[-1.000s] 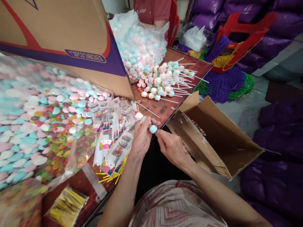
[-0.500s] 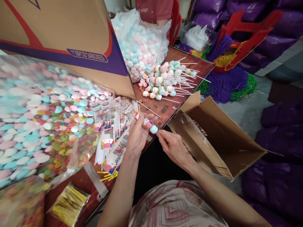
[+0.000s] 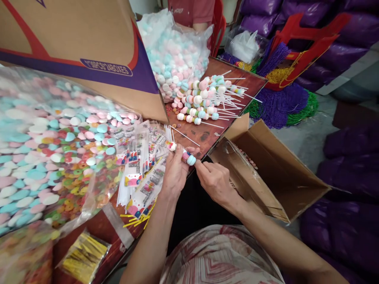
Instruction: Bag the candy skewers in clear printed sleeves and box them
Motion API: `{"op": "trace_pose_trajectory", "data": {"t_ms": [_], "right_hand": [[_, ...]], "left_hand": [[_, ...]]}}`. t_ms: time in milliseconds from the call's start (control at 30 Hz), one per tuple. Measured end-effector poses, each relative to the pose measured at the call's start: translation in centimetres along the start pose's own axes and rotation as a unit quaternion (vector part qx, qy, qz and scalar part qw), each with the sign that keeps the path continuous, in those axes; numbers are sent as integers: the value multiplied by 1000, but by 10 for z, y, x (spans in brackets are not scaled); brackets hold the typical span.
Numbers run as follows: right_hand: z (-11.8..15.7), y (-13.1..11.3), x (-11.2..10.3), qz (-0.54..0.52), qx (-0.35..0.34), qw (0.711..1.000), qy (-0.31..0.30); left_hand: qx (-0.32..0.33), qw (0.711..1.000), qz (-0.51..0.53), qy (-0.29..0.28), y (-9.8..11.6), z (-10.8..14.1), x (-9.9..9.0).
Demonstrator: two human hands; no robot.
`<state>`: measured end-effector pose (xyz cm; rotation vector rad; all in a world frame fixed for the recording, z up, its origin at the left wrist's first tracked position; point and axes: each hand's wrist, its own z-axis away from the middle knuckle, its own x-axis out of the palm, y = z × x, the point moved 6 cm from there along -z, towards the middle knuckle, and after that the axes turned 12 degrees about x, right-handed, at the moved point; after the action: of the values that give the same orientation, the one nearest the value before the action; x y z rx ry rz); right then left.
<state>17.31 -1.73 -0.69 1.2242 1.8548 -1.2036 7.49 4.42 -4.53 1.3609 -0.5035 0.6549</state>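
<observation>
My left hand (image 3: 177, 171) is closed around a marshmallow skewer (image 3: 191, 159) inside a small clear bag with a coloured print. White and pink pieces stick out above my thumb, and a pale blue marshmallow shows at the lower end. At that end, my right hand (image 3: 214, 179) pinches with thumb and forefinger; whether it grips the stick or the bag's edge is hidden by the fingers. Left of my hands lies a pile of printed clear bags (image 3: 145, 185) with yellow twist ties (image 3: 134, 220) beside it. Finished-looking marshmallow skewers (image 3: 204, 100) lie stacked farther back on the table.
A large bag of marshmallows and gummy rings (image 3: 59, 157) spreads over the left side. Behind stand a big carton (image 3: 89, 35) and another marshmallow bag (image 3: 177, 51). An open cardboard box (image 3: 278, 165) is right of the table edge. Someone in a red shirt (image 3: 192, 12) is beyond.
The left hand has shifted slightly right and down along the skewer, and the bag now covers the blue marshmallow's side more closely. The right hand keeps its pinch at the lower end.
</observation>
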Motion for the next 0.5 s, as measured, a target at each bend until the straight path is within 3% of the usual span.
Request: {"op": "trace_pose_trajectory", "data": {"t_ms": [100,167,233,333,500], "right_hand": [[-4,6,4,-152,103,978,-95],[-4,10,8,-286,178,927,-163],[-1,12,12,-403,246,858,-203],[3,13,18,-510,312,770,-225],[-1,14,32,-578,337,707,-229]], "left_hand": [[1,1000,13,-3,0,0,0],[-10,1000,13,6,0,0,-1],[-12,999,13,27,0,0,-2],[-1,999,10,34,1,0,-1],[-5,999,-31,-33,-2,5,8]]}}
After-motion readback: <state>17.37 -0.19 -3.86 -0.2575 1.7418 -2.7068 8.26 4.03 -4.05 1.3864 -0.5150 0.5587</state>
